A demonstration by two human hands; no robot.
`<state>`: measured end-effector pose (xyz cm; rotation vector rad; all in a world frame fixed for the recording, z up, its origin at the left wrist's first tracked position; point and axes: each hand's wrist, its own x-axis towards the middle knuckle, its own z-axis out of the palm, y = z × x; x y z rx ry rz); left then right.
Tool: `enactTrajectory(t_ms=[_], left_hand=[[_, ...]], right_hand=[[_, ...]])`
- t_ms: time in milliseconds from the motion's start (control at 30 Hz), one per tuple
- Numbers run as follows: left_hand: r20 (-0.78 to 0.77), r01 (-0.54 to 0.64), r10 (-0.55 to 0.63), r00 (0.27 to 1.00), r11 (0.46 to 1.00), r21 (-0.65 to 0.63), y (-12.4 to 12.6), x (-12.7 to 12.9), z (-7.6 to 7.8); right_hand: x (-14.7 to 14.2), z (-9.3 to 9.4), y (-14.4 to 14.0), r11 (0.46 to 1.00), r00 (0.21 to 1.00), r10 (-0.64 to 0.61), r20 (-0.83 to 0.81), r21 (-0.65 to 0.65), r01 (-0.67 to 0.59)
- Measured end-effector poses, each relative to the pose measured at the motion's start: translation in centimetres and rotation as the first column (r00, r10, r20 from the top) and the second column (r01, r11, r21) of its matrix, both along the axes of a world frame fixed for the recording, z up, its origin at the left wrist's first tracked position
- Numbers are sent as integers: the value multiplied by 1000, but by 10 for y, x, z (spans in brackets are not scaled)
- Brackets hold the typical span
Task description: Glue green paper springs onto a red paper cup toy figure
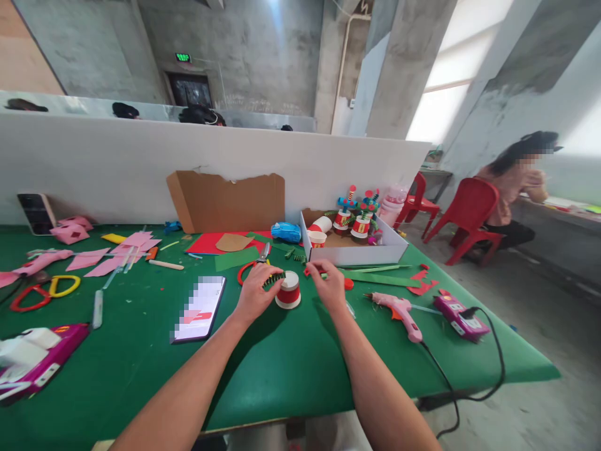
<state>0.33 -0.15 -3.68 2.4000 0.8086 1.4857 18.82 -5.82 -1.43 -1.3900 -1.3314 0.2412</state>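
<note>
An upside-down paper cup [288,297] with a red band and white base stands on the green table. At its left side my left hand [255,293] is closed on a dark green folded paper spring [273,280], which touches or lies close to the cup's upper edge. To the right of the cup, my right hand [330,287] pinches a small red piece [308,270], mostly hidden by the fingertips. Behind my left hand lie red-handled scissors [264,254], partly covered. Two more green paper springs [295,255] rest behind the cup.
A white box [357,254] at the back holds cups and finished figures. On the right are a pink glue gun [399,310] and a purple power strip [460,318] with a trailing cord. A phone [200,310] lies left; pink paper [126,247] is scattered beyond.
</note>
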Motion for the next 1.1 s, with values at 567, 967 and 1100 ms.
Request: enactTrajectory(t_ms=[567,967,1100], left_hand=[[42,-10,8,999,999,52,7,1,-6],[28,-16,15,999,1000,24,7,1,-8],[11,-17,17,1000,1000,21,7,1,-7]], right_hand=[[45,-5,-16,630,767,-18,641,-589,507],[22,-1,-13,681,758,-2,653,-554,479],[15,7,-21,775,801,-4,598,-504,380]])
